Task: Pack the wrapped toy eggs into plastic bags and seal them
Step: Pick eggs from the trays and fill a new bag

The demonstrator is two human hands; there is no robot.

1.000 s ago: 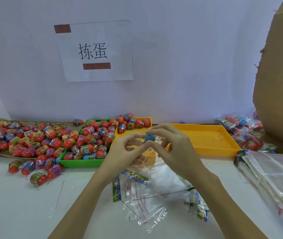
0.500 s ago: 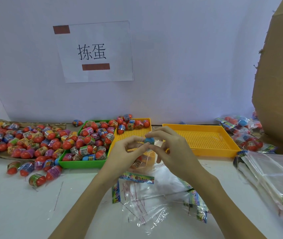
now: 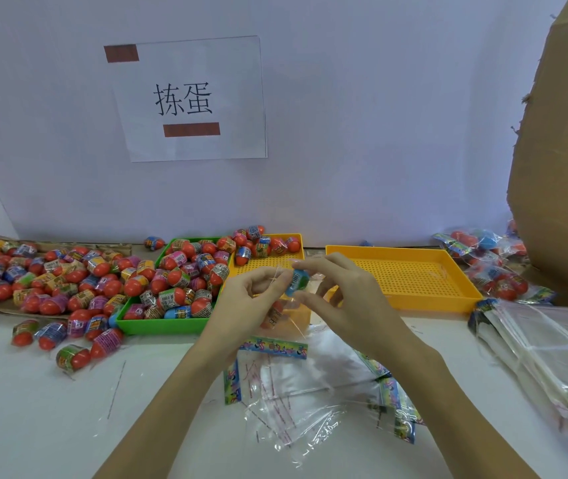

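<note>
My left hand [image 3: 253, 299] and my right hand [image 3: 338, 299] meet in front of me above the table, both pinching a clear plastic bag [image 3: 284, 314] that hangs below my fingers. A blue wrapped toy egg [image 3: 297, 282] sits at the top between my fingertips, and an orange egg shows lower inside the bag. Many wrapped eggs fill a green tray [image 3: 158, 326] and lie piled on cardboard [image 3: 34, 274] to the left. Several empty bags with colourful headers [image 3: 296, 385] lie flat on the table below my hands.
A yellow tray [image 3: 403, 281] stands to the right, and a second yellow tray [image 3: 265, 267] with a few eggs sits behind my hands. Filled bags [image 3: 486, 264] lie at far right by a cardboard box [image 3: 559, 167]. A bag stack [image 3: 535, 347] lies at right.
My hands have shifted slightly left and closer to me with the bag; the fingers keep working at the bag's top around the blue egg.
</note>
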